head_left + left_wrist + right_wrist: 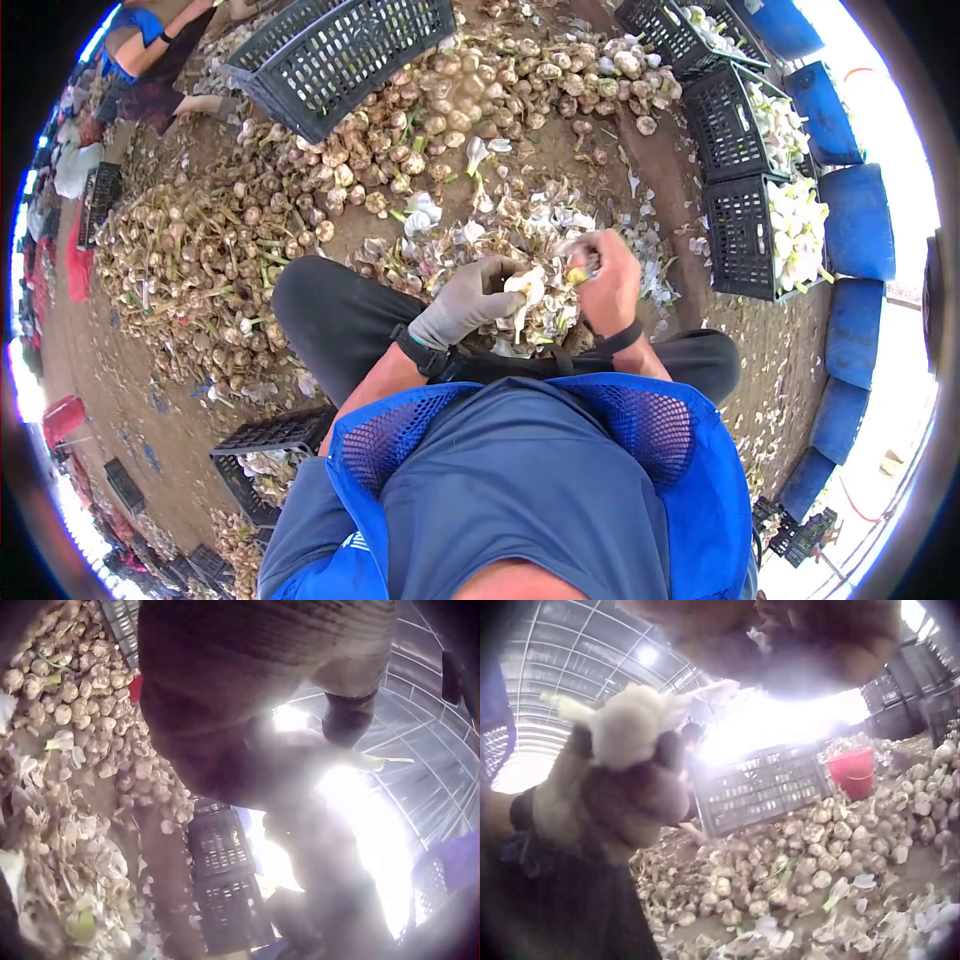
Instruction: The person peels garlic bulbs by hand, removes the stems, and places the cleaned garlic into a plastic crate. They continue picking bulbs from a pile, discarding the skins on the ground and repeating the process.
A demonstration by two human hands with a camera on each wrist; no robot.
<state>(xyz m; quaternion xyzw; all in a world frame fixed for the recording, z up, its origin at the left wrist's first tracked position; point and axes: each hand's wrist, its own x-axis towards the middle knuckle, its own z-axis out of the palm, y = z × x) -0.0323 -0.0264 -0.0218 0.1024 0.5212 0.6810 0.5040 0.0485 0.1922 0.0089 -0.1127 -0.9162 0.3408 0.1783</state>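
A peeled white garlic bulb [527, 287] with its stem attached is pinched in my gloved left hand [470, 302], over my lap. The right wrist view shows the bulb [630, 726] pale and smooth above the gloved fingers [622, 799]. My bare right hand [608, 285] is just right of the bulb, its fingers curled round a small, blurred tool with a yellow part [577, 274]; its exact kind I cannot tell. Loose garlic skins [480, 232] lie on the ground in front of both hands. Glare and shadow hide much of the left wrist view.
Unpeeled garlic bulbs [200, 260] are heaped at the left and ahead. A black crate [340, 65] stands on the far heap. Black crates of white garlic [797, 225] line the right side. Another crate [262, 440] is by my left elbow. A red bucket [851, 774] stands beyond the heap.
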